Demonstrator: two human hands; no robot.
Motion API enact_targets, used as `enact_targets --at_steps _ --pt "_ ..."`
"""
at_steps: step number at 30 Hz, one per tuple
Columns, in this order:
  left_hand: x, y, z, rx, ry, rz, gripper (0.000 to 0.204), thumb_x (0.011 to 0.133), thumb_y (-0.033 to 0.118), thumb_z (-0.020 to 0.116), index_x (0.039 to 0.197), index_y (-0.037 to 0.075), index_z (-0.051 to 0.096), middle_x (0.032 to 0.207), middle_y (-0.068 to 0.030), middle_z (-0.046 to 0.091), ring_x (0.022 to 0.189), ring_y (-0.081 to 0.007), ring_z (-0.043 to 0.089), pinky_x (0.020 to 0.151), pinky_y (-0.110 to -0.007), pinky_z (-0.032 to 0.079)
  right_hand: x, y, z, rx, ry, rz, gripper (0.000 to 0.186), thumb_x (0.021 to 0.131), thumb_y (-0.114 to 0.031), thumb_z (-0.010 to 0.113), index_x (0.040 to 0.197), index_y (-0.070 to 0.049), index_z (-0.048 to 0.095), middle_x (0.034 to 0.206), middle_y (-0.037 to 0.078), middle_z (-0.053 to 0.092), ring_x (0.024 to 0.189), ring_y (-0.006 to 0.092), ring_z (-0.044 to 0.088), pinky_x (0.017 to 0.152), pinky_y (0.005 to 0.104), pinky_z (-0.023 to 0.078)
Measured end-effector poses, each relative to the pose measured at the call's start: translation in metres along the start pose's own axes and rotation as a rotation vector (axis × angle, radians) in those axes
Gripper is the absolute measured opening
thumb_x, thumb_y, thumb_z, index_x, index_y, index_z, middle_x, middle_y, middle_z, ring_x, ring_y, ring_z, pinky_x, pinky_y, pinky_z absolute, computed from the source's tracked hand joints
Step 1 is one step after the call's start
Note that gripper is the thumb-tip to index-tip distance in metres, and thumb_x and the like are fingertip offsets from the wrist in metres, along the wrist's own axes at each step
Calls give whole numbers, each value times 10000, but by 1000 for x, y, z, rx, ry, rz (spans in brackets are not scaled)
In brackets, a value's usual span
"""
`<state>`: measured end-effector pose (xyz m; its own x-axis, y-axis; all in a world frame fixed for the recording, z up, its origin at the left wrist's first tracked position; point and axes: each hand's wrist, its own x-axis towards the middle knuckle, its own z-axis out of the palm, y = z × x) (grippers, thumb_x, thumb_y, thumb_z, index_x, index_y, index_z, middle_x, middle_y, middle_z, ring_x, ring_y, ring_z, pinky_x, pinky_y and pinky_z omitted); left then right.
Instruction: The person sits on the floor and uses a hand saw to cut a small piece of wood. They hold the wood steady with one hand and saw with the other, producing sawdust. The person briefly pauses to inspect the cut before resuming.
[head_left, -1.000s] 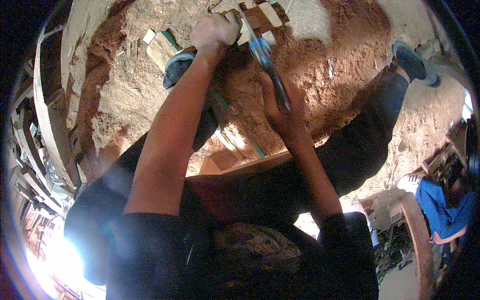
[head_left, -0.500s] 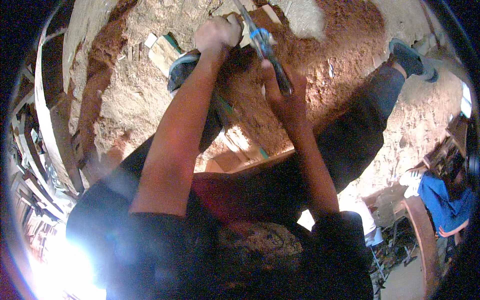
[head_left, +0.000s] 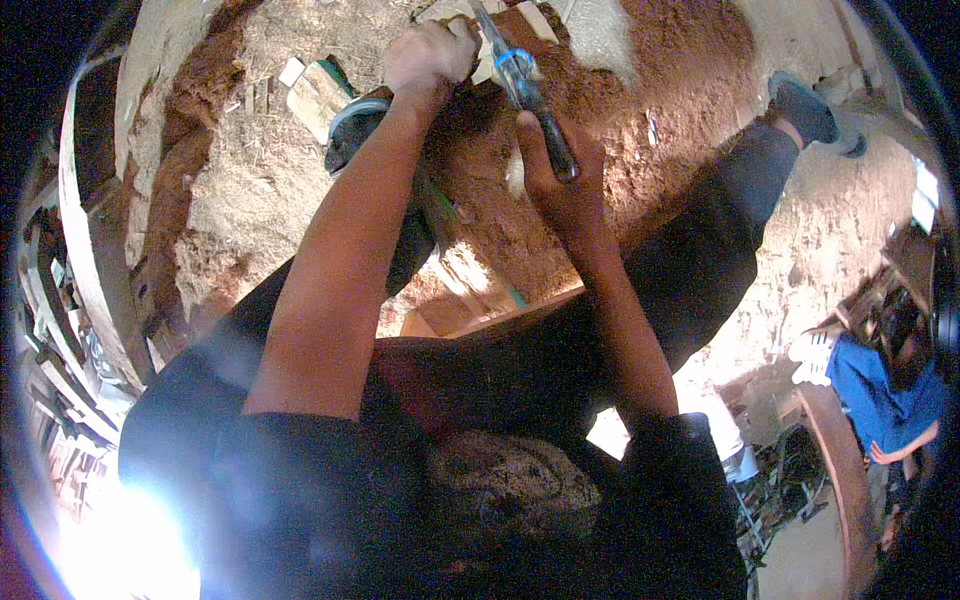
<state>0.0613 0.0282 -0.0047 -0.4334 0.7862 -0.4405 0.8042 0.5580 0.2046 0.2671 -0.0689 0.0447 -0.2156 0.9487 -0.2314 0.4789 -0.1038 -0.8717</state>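
Observation:
My right hand (head_left: 572,185) is wrapped round the dark handle of a long, narrow metal hand tool (head_left: 527,90). A blue band circles the tool near the handle, and its blade runs up past the top edge of the picture. Left of the blade, my left hand (head_left: 430,55) is closed in a fist, knuckles up. A pale piece of wood (head_left: 487,68) shows beside its fingers; what the fist grips is hidden beneath it. Under my left forearm is my shoe (head_left: 355,130), close to a wood block (head_left: 318,98).
Reddish sawdust (head_left: 690,70) and shavings cover the ground. A board (head_left: 480,285) with a green edge lies between my legs. Wood scraps pile up at far left. At right sits another person in blue clothing (head_left: 875,395), near a curved wooden piece (head_left: 840,480). Bright glare fills the lower left.
The whole view has shifted slightly, so everything sits a little further left and higher. Both hands keep their grips, and the tool stays at nearly the same angle.

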Motion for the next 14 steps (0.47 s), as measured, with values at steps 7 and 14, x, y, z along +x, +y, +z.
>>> enact_targets --at_steps 7,14 --pt "0 -9 -6 20 -23 21 641 992 486 342 1131 23 762 1152 -273 721 1099 -423 705 976 -492 547 -101 19 -41 -131 -39 4 231 1025 -234 620 914 -39 675 624 82 586 548 229 581 535 384 453" --pt "1 -10 -3 8 10 32 648 991 537 351 1173 68 759 1162 -254 726 1118 -436 695 1025 -507 520 -7 -8 -1 15 24 56 312 1004 -317 682 854 -44 663 634 108 619 533 271 567 536 398 441"
